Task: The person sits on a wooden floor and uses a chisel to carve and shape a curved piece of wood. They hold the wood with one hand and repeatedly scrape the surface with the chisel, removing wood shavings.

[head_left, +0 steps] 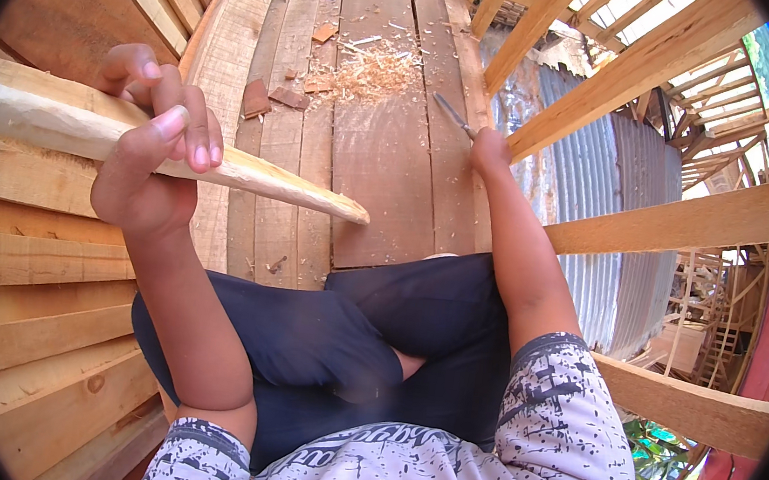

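Note:
A long wooden pole (269,179), peeled pale and tapered to a blunt point, slants in from the left over the floor. My left hand (157,132) is closed round it, the thumb and bent fingers on its near face. The pole's tip hangs over the boards in front of my folded legs. Off to the right, my right hand (490,150) grips a knife (454,114) by its handle, which the fist hides. Its thin grey blade points away and to the left, apart from the pole.
Curly wood shavings (374,72) and reddish-brown chips (256,98) lie on the plank floor (382,174). Stacked boards (35,264) rise at my left. Along the right run slanting timber rails (686,225), with corrugated metal sheets (587,186) beyond them.

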The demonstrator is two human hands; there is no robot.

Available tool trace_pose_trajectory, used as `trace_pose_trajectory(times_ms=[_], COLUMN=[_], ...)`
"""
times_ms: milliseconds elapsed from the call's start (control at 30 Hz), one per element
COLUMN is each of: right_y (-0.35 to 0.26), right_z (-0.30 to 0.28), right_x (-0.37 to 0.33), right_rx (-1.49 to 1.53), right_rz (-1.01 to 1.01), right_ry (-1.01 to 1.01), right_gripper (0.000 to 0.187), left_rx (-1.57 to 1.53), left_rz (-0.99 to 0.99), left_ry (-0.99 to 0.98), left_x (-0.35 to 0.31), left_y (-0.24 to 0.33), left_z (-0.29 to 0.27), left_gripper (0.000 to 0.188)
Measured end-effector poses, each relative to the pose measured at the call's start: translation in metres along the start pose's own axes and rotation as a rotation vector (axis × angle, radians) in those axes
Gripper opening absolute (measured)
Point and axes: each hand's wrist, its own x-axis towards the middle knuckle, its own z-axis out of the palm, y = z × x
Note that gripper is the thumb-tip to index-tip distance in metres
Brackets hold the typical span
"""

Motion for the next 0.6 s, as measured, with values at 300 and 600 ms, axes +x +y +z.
trace_pose_trajectory(times_ms=[300,600], right_y=[-0.007,-0.055], right_z=[-0.075,-0.143], right_x=[-0.011,-0.054], right_rx=[0.065,1.187], right_rz=[-0.178,-0.216], right_ry=[-0.256,-0.295], right_gripper=[0.029,0.042], left_rx=[-0.02,0.015], left_rz=[-0.004,0.01], left_ry=[-0.039,-0.002], left_x=[0.0,-0.002], left_y=[0.0,-0.002], left_z=[0.004,0.007], left_gripper=[0.031,0.031])
